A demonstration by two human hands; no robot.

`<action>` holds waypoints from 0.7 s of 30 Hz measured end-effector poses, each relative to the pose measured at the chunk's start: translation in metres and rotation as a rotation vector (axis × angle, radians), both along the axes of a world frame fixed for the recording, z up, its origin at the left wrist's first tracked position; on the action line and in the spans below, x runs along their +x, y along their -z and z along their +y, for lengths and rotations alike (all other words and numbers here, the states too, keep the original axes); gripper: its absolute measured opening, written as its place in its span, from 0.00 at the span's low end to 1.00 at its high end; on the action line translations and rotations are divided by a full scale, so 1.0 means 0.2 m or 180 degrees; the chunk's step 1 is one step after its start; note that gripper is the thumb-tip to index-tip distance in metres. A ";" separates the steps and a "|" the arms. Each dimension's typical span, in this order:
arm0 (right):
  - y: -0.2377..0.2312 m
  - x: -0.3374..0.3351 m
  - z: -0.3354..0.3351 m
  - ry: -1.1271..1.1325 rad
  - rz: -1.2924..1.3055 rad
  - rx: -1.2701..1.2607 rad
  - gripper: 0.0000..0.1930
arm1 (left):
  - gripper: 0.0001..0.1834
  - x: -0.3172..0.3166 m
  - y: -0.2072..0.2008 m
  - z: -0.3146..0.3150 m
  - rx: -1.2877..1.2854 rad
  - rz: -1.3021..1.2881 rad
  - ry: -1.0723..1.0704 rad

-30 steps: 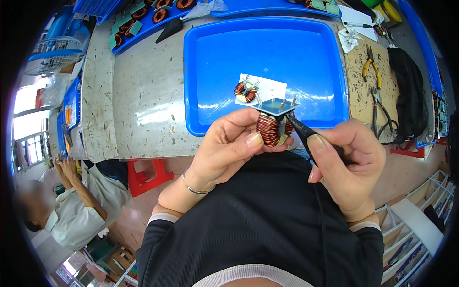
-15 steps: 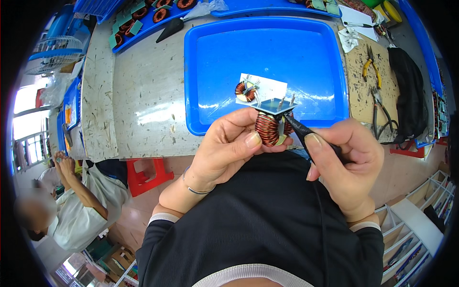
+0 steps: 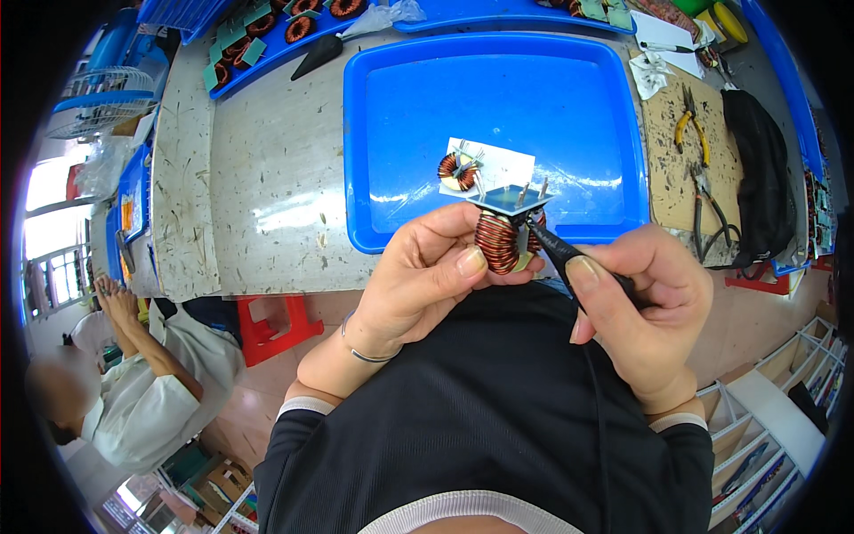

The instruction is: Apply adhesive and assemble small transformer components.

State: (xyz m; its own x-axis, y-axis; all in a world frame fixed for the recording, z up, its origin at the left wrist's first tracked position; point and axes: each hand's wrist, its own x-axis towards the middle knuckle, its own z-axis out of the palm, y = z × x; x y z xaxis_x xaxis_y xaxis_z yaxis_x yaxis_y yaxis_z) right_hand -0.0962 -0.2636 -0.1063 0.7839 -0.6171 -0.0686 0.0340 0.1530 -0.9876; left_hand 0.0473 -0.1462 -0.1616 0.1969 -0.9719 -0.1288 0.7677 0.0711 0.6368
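My left hand (image 3: 422, 276) pinches a toroidal coil (image 3: 498, 242) wound with copper wire, its fingers closed around the lower part. A flat greenish board (image 3: 513, 198) caps the coil, with metal pins standing up from it. My right hand (image 3: 645, 307) is closed on a black tapered tool (image 3: 556, 251), whose kind I cannot make out. Its narrow tip reaches the coil's right side, just under the board; whether it touches is hidden. Beyond my hands, a smaller copper coil (image 3: 458, 171) lies on a white card (image 3: 509, 167) in the blue tray (image 3: 494, 98).
Pliers with yellow handles (image 3: 690, 126) and dark-handled cutters (image 3: 705, 209) lie on a cardboard sheet (image 3: 669, 182) at the right, beside black cloth (image 3: 765, 169). A black cone (image 3: 316, 58) and a tray of coils (image 3: 258, 55) stand far left. Another person (image 3: 151, 392) sits at the left.
The black tool's tip has shifted slightly down and left at the coil, with my right hand turning a little. My left hand and the coil stay nearly still.
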 end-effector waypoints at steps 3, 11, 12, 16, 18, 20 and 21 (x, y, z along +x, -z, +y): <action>0.00 0.00 0.00 0.0108 0.0055 -0.0083 0.04 | 0.20 0.00 0.00 0.00 -0.0050 0.0022 -0.0047; 0.02 0.01 0.01 0.0339 0.0192 -0.0319 0.03 | 0.21 -0.01 -0.01 0.01 -0.0014 0.0022 -0.0123; 0.01 0.01 0.01 0.0375 0.0207 -0.0332 0.03 | 0.21 -0.01 -0.01 0.01 -0.0016 0.0007 -0.0116; 0.02 0.00 0.01 0.0380 0.0184 -0.0392 0.03 | 0.21 -0.01 -0.01 0.00 -0.0039 -0.0008 -0.0075; 0.02 0.00 0.01 0.0392 0.0198 -0.0397 0.03 | 0.32 -0.01 -0.03 0.00 0.0390 -0.0084 -0.0153; 0.02 0.00 0.01 0.0406 0.0211 -0.0400 0.03 | 0.32 -0.01 -0.03 0.00 0.0395 -0.0016 -0.0142; 0.02 0.00 0.00 0.0395 0.0190 -0.0416 0.03 | 0.32 -0.01 -0.03 0.00 0.0401 0.0053 -0.0132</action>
State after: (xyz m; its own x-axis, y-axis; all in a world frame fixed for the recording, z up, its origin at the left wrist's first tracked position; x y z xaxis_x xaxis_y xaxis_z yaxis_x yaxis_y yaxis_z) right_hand -0.0959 -0.2628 -0.1107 0.6981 -0.7155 -0.0256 -0.0145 0.0216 -0.9997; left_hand 0.0455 -0.1471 -0.1550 0.2334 -0.9389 -0.2530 0.7764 0.0233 0.6298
